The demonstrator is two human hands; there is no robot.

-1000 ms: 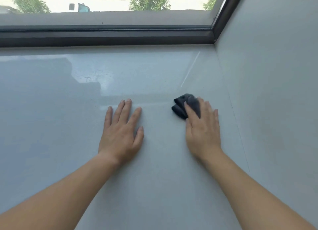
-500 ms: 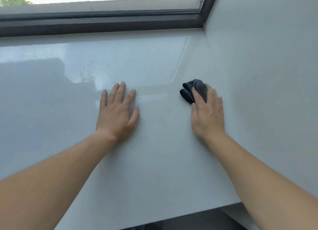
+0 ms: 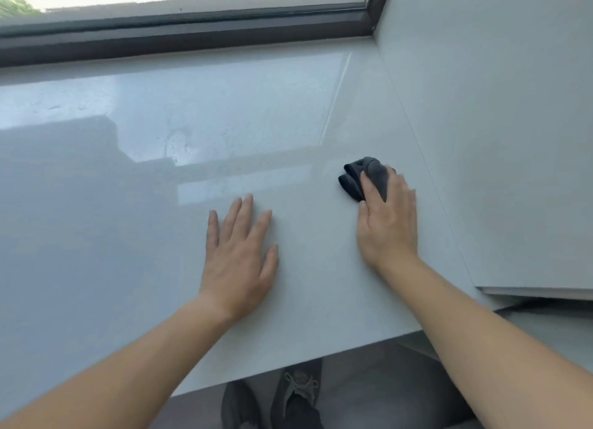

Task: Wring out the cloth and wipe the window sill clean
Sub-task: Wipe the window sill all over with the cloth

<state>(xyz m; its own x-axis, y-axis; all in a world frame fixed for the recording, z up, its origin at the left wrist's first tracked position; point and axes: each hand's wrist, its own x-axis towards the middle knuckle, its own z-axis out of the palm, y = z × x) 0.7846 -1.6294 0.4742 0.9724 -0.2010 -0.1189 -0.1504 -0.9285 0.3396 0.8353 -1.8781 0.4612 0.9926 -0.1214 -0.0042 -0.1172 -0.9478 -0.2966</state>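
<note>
On the window sill (image 3: 128,268), the flat right hand (image 3: 386,223) presses the cloth (image 3: 353,178); the left hand (image 3: 239,258) lies spread, empty. Wiping looks underway; the smudges (image 3: 176,142) beyond probably need the next sweep.

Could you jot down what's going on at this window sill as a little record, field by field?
Place: pale glossy window sill below a dark window frame, side wall on the right
Left hand: flat on the sill, fingers spread, holding nothing
Right hand: fingers straight, pressing the cloth onto the sill
Cloth: dark grey, bunched, near the side wall, partly under the fingers
Sill surface: faint smears toward the window
Below: dark shoes on the floor
</note>
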